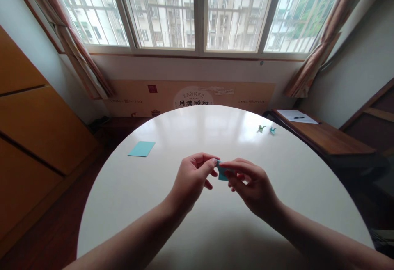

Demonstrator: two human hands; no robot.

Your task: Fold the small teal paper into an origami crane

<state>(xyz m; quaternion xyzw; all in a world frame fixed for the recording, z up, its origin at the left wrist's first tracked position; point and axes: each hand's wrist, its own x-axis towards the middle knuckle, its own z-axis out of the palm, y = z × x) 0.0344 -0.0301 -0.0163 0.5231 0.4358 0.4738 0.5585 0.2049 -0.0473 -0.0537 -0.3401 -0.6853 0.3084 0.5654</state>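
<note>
Above the middle of a round white table (215, 229), both my hands pinch one small folded piece of teal paper (221, 172). My left hand (192, 179) grips its left edge between thumb and forefinger. My right hand (250, 184) holds the right side with its fingers curled around it, hiding most of the paper. A flat teal sheet of paper (142, 148) lies on the table to the left. Two small folded paper figures, one green (261, 128) and one teal (272, 130), stand at the far right of the table.
A wooden side table (326, 136) at the right carries a white sheet with a pen (300, 117). Wooden cabinets (33, 138) stand at the left. A wide barred window with curtains fills the back wall, above a printed board.
</note>
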